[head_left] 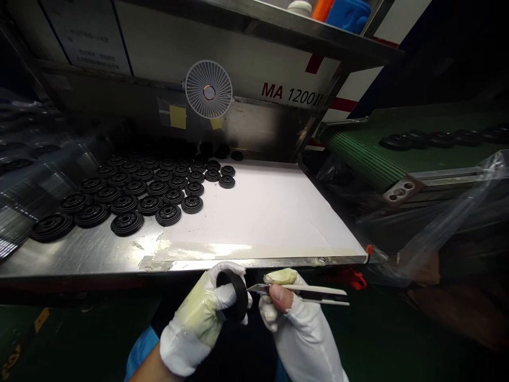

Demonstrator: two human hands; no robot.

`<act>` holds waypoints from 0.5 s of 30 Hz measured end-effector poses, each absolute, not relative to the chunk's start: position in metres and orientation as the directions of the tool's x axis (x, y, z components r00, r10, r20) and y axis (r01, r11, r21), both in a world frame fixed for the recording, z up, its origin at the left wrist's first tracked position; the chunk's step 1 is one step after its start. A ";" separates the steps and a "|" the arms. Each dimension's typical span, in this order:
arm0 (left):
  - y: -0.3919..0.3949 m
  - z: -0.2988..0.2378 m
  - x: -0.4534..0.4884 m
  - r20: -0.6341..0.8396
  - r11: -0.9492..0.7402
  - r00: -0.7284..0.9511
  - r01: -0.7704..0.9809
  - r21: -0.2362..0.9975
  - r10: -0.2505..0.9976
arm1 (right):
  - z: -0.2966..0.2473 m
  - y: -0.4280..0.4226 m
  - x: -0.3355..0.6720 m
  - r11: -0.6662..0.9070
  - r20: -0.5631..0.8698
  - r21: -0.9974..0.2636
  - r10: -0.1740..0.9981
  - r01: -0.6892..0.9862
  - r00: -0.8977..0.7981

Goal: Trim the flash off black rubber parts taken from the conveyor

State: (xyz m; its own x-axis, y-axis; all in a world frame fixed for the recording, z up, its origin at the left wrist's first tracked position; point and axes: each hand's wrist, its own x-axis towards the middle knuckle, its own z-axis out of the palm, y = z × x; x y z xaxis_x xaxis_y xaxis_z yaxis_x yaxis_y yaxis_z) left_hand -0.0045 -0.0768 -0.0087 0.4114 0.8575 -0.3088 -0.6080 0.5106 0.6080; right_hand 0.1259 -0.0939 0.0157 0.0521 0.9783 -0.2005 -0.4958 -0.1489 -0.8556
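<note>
My left hand point(202, 313), in a white glove stained yellow, grips a black ring-shaped part point(239, 297) just in front of the table edge. The part is turned nearly edge-on, so its face is mostly hidden. In my right hand point(292, 313), also gloved with the thumb tip bare, is a utility knife point(318, 293) with a white handle. Its blade points left, and the tip is at or very near the part's rim; I cannot tell if they touch. Beyond my hands, several round black ribbed discs point(127, 223) lie in rows on the table's left side.
White sheeting point(262, 212) covers part of the metal table. A small white fan point(209, 89) stands at the back under a shelf point(254, 18). Clear plastic trays point(51, 175) are stacked at left. At right, a green conveyor point(366, 154) carries more black discs point(441, 139).
</note>
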 end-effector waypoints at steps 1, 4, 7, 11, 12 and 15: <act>-0.077 -0.009 -0.005 -0.307 0.523 0.432 -0.592 0.613 0.848 | 0.016 -0.093 0.127 -0.151 -0.194 -0.861 0.980 -0.487 0.039; -0.076 -0.011 -0.005 -0.290 0.545 0.481 -0.561 0.623 0.827 | 0.016 -0.090 0.129 -0.162 -0.184 -0.873 0.983 -0.459 0.003; -0.077 -0.015 -0.006 -0.219 0.529 0.515 -0.591 0.609 0.829 | 0.016 -0.087 0.128 -0.154 -0.162 -0.900 0.987 -0.408 -0.014; -0.082 -0.019 -0.005 -0.205 0.532 0.522 -0.613 0.585 0.828 | 0.020 -0.089 0.127 -0.129 -0.139 -0.927 0.990 -0.352 0.003; -0.083 -0.019 -0.005 -0.219 0.543 0.526 -0.603 0.585 0.821 | 0.021 -0.091 0.128 -0.139 -0.151 -0.928 0.989 -0.346 0.007; -0.081 -0.012 -0.006 -0.290 0.547 0.485 -0.559 0.624 0.825 | 0.018 -0.100 0.141 -0.233 -0.224 -0.924 0.973 -0.305 -0.064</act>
State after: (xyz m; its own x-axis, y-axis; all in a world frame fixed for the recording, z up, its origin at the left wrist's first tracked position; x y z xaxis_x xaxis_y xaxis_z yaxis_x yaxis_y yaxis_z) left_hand -0.0060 -0.0814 -0.0124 0.4846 0.8253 -0.2897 -0.5586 0.5469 0.6236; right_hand 0.1406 -0.1005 0.0184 -0.0644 0.9725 -0.2238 -0.3046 -0.2327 -0.9236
